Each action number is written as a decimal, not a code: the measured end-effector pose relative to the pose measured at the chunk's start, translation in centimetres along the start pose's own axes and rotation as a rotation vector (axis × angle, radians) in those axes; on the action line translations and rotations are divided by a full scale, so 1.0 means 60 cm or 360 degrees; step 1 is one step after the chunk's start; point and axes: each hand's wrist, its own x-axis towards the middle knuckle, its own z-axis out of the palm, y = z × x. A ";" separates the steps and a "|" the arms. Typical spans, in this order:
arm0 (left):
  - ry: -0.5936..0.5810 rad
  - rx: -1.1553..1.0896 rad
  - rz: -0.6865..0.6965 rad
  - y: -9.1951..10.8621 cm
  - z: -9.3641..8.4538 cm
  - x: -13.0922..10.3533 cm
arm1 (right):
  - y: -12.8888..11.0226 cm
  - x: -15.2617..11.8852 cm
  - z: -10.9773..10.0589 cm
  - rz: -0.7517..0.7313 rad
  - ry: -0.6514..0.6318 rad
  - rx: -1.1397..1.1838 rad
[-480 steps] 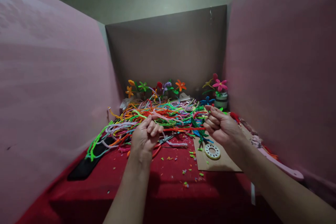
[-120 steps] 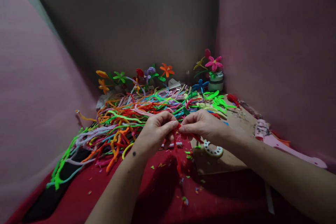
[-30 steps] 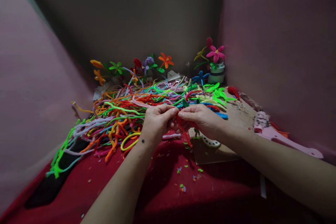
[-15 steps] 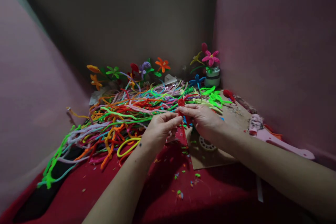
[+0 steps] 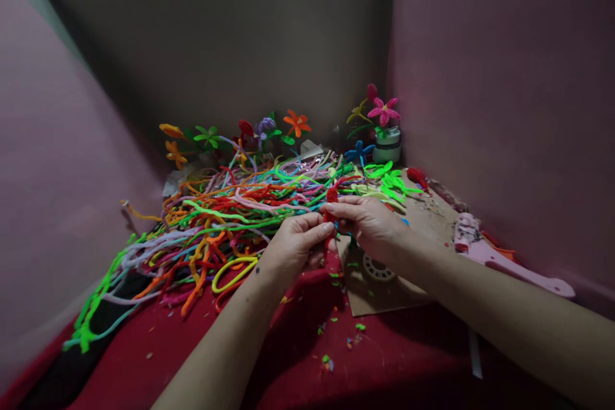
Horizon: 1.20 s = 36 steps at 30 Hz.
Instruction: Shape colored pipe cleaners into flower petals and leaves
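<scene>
The red piece [image 5: 331,196] is fuzzy and narrow, stands roughly upright, and has a rounded top; its lower part is partly hidden. It is between the two hands, above the red cloth [image 5: 288,365]. Left hand [image 5: 298,240]: thumb and fingers clamped on its lower part. Right hand [image 5: 372,219]: thumb and fingers clamped below its top. Count: one ring [image 5: 369,268], one board [image 5: 372,302], one jar [image 5: 387,147]; strands [image 5: 250,202], too tangled to count.
</scene>
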 end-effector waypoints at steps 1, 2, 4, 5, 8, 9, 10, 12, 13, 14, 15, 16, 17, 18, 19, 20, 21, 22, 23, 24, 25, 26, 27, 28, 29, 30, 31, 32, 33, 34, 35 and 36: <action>0.0005 0.0041 -0.0001 0.001 -0.001 -0.001 | -0.001 0.000 -0.001 -0.0001 -0.0003 -0.0025; 0.0004 0.0073 -0.0011 0.003 -0.002 -0.002 | -0.003 0.000 -0.002 -0.0001 -0.0009 -0.0047; -0.0022 0.0128 -0.0054 0.007 -0.004 -0.004 | -0.005 0.000 -0.003 -0.0013 -0.0028 -0.0098; -0.0041 0.0166 -0.0077 0.010 -0.004 -0.005 | -0.005 -0.001 -0.003 -0.0029 -0.0042 -0.0127; -0.0019 0.0397 -0.0114 0.019 -0.001 -0.008 | -0.005 -0.003 -0.003 -0.0028 -0.0063 -0.0181; 0.0023 0.0496 -0.0101 0.022 0.000 -0.009 | -0.004 -0.003 -0.003 -0.0022 -0.0051 -0.0180; 0.0075 0.0594 -0.0072 0.025 0.002 -0.010 | -0.004 -0.003 -0.003 -0.0024 -0.0030 -0.0174; 0.0163 0.0743 0.0010 0.029 0.005 -0.012 | -0.004 -0.002 -0.004 -0.0055 0.0022 -0.0167; 0.0179 0.0788 0.0039 0.031 0.006 -0.014 | -0.005 -0.002 -0.004 -0.0083 0.0048 -0.0174; 0.0178 0.0816 0.0051 0.033 0.005 -0.015 | -0.006 -0.001 -0.004 -0.0112 0.0077 -0.0181; 0.0168 0.0831 0.0055 0.035 0.003 -0.017 | -0.008 -0.001 -0.004 -0.0133 0.0107 -0.0183; 0.0162 0.0823 0.0062 0.036 0.001 -0.018 | -0.010 0.000 -0.005 -0.0142 0.0139 -0.0179; 0.0158 0.0793 0.0070 0.038 -0.002 -0.020 | -0.012 0.001 -0.005 -0.0139 0.0166 -0.0170; 0.0150 0.0743 0.0085 0.040 -0.006 -0.022 | -0.013 0.003 -0.006 -0.0124 0.0187 -0.0153; 0.0136 0.0679 0.0118 0.041 -0.009 -0.024 | -0.014 0.004 -0.007 -0.0109 0.0200 -0.0128; 0.0111 0.0609 0.0164 0.042 -0.013 -0.025 | -0.015 0.006 -0.008 -0.0096 0.0203 -0.0099; 0.0070 0.0542 0.0219 0.043 -0.016 -0.027 | -0.015 0.008 -0.009 -0.0085 0.0197 -0.0066; 0.0017 0.0489 0.0280 0.044 -0.019 -0.028 | -0.015 0.009 -0.010 -0.0076 0.0188 -0.0028; -0.0036 0.0451 0.0346 0.044 -0.021 -0.029 | -0.014 0.010 -0.011 -0.0065 0.0174 0.0014; -0.0070 0.0439 0.0413 0.044 -0.022 -0.030 | -0.014 0.010 -0.011 -0.0051 0.0156 0.0055; -0.0089 0.0459 0.0471 0.043 -0.023 -0.029 | -0.013 0.011 -0.011 -0.0032 0.0134 0.0092; -0.0088 0.0515 0.0527 0.041 -0.022 -0.028 | -0.012 0.011 -0.011 -0.0006 0.0116 0.0124; -0.0064 0.0598 0.0592 0.038 -0.021 -0.025 | -0.010 0.010 -0.011 0.0019 0.0104 0.0155; -0.0024 0.0694 0.0665 0.035 -0.019 -0.023 | -0.009 0.010 -0.012 0.0043 0.0098 0.0181; 0.0023 0.0796 0.0747 0.031 -0.016 -0.020 | -0.007 0.010 -0.012 0.0060 0.0096 0.0204; 0.0072 0.0892 0.0827 0.027 -0.013 -0.017 | -0.006 0.010 -0.012 0.0071 0.0092 0.0221; 0.0121 0.0979 0.0899 0.024 -0.011 -0.015 | -0.004 0.010 -0.011 0.0079 0.0084 0.0233; 0.0173 0.1052 0.0960 0.020 -0.008 -0.014 | -0.003 0.010 -0.011 0.0079 0.0072 0.0235; 0.0221 0.1109 0.1007 0.018 -0.006 -0.013 | -0.002 0.010 -0.010 0.0078 0.0057 0.0229; 0.0259 0.1145 0.1045 0.017 -0.005 -0.013 | -0.002 0.009 -0.009 0.0080 0.0038 0.0212; 0.0282 0.1149 0.1071 0.017 -0.004 -0.014 | -0.002 0.008 -0.008 0.0079 0.0019 0.0188; 0.0285 0.1117 0.1082 0.018 -0.003 -0.015 | -0.002 0.007 -0.007 0.0070 0.0003 0.0153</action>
